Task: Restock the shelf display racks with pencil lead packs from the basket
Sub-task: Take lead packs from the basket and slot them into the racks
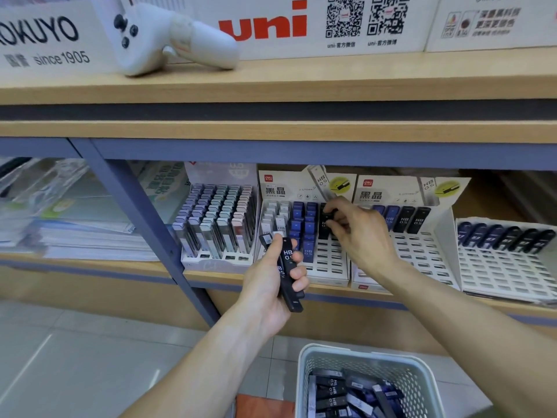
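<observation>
My left hand (272, 276) grips a small bundle of black HB 0.5 pencil lead packs (288, 274) in front of the shelf. My right hand (355, 233) pinches one black lead pack (326, 220) at the slotted white display rack (328, 267), in the column right of the blue packs. That rack holds white, blue and black packs in its back rows; its front slots are bare. A white perforated basket (313, 362) on the floor at the bottom holds several more lead packs (346, 393).
A second rack (422, 257) to the right holds a back row of blue and black packs, and a third rack (509, 267) stands further right. A grey-cased lead rack (215, 224) stands to the left. A white controller (168, 37) lies on the upper shelf.
</observation>
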The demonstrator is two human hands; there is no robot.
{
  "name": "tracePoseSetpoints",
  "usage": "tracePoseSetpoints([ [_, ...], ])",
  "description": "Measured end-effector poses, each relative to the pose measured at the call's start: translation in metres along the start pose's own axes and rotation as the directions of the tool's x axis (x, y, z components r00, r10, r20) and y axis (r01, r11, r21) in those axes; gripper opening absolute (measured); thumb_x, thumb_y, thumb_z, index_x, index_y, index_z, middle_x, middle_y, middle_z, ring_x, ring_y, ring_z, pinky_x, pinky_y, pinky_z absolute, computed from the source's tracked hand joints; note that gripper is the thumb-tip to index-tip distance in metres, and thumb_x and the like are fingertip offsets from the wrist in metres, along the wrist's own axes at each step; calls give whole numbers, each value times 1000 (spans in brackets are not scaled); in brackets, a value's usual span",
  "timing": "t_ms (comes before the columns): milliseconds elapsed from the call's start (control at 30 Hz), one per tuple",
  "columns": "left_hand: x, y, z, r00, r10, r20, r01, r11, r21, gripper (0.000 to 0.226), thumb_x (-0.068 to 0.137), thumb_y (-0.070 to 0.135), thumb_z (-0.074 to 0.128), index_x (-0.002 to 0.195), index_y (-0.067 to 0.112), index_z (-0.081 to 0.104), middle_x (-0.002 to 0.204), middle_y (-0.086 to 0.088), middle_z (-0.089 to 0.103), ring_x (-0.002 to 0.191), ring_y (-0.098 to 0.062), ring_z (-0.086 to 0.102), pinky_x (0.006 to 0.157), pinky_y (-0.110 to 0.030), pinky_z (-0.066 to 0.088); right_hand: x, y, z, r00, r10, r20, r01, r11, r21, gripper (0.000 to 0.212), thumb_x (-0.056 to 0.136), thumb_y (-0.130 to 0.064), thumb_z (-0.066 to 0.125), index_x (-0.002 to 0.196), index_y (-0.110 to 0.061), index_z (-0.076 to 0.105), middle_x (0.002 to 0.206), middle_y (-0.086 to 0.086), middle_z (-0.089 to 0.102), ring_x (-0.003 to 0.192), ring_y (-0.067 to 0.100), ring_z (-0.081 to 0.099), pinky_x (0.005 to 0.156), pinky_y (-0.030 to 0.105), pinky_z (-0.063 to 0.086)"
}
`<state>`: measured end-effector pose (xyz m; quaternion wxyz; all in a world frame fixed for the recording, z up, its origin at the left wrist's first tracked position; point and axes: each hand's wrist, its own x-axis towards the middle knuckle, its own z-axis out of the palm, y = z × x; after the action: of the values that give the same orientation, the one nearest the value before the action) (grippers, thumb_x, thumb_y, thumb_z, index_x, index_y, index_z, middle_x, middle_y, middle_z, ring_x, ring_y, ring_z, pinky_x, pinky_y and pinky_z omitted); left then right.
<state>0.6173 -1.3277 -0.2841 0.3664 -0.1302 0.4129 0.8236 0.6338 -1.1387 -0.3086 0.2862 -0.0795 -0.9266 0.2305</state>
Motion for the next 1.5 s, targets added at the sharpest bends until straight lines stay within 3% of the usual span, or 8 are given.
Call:
tracePoseSetpoints([
  [200, -3, -3, 0, 1000, -20, 20, 19, 999, 29, 34, 102, 39, 57, 110, 6, 61, 74, -5, 55, 46, -12, 38, 34, -22, 32, -1, 1, -4, 994, 45, 95, -36, 995, -94, 36, 95, -12, 65, 130, -22, 66, 116, 3, 65, 97, 23, 66, 84, 36, 55],
  [333, -4, -5, 3, 999, -33, 11, 33, 997, 66, 35, 99, 39, 63, 107, 5, 63, 78, -7, 59, 47, -13, 40, 34, -22, 31, -4, -22, -17, 987, 154, 52, -157, 986, 62, 24, 94, -16, 66, 116, -25, 67, 96, -9, 64, 77, 10, 61, 74, 35, 56],
  [533, -7, -14, 11, 999, 8, -43, 0, 983, 181, 46, 98, 33, 66, 125, -3, 58, 70, -10, 62, 45, -16, 46, 32, -22, 30, -26, -59, -40, 766, 356, 536, -624, 611, 487, 23, 84, -17, 81, 103, -15, 68, 82, 6, 77, 82, 25, 75, 64, 23, 55],
  [767, -15, -24, 22, 999, 42, -20, -32, 936, 350, 35, 103, 34, 59, 123, 6, 53, 70, -14, 71, 50, -23, 59, 36, -22, 36, -37, -53, -45, 731, 437, 524, -675, 579, 457, 29, 76, -12, 88, 100, -17, 71, 87, 6, 76, 69, 9, 71, 68, 23, 54],
  [967, -16, -27, 26, 999, 32, -20, -24, 946, 323, 36, 102, 35, 60, 123, 5, 58, 82, -21, 74, 56, -27, 66, 42, -27, 52, -40, -57, -53, 600, 511, 616, -793, 273, 545, 28, 82, -1, 80, 107, -5, 69, 79, 13, 71, 51, 17, 58, 46, 20, 48],
  [1200, -8, -26, 26, 998, -30, -62, 42, 981, 187, 39, 102, 31, 61, 125, 0, 58, 101, -29, 73, 82, -42, 75, 62, -42, 64, -20, -41, -57, 597, 551, 583, -729, 70, 680, 21, 87, 3, 71, 107, 1, 67, 81, 9, 74, 64, 15, 64, 65, 28, 51],
  [1333, -2, -27, 20, 996, 52, -72, -30, 960, 277, 36, 104, 36, 54, 118, 3, 60, 78, -17, 70, 79, -37, 76, 64, -41, 64, -3, -23, -64, 714, 625, 316, -570, 255, 781, 19, 87, 1, 73, 104, -6, 67, 87, 6, 73, 71, 16, 66, 63, 27, 53],
  [1500, -2, -29, 12, 993, 94, -74, -57, 916, 397, 39, 104, 44, 52, 112, 7, 59, 63, -6, 56, 44, -21, 52, 40, -25, 43, -3, -4, -47, 901, 432, -41, -366, 807, 464, 19, 87, -7, 75, 96, -19, 62, 88, -3, 72, 81, 11, 70, 73, 24, 56],
])
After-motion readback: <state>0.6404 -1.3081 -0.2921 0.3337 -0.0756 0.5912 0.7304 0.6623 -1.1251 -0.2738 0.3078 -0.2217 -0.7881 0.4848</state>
